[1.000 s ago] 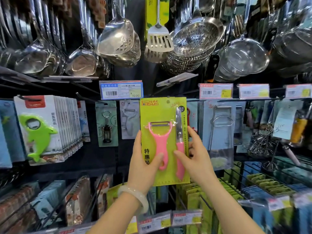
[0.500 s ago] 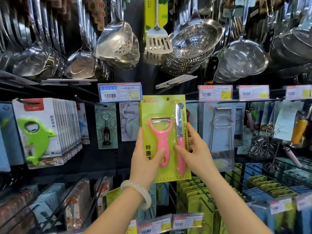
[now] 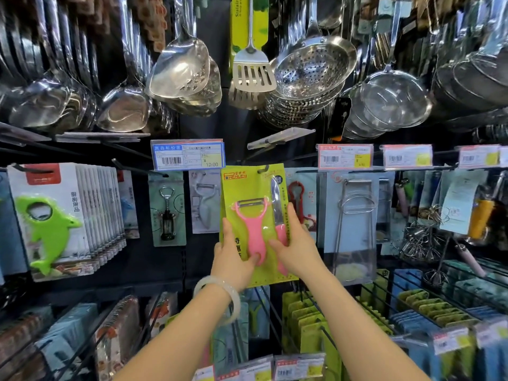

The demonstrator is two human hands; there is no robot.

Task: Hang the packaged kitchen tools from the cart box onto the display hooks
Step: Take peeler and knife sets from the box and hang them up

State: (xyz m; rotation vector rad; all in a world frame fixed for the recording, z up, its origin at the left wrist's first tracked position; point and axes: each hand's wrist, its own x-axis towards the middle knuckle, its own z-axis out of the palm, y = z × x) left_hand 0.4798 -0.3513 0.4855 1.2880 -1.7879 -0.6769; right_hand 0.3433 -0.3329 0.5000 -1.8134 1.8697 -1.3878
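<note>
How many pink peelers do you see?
1: the pink peeler is in the green package, held by the left hand and right hand. Others may be hidden.

Two bare forearms enter from the lower edge of the view; no sleeves are visible on either arm. The left wrist carries one smooth, rounded bangle [image 3: 218, 297], pale milky white and slightly translucent, without clasp or markings. The left hand [image 3: 233, 257] and right hand [image 3: 298, 250] are ungloved. No rings or watch are visible. Fingernails appear short and unpainted.
</note>
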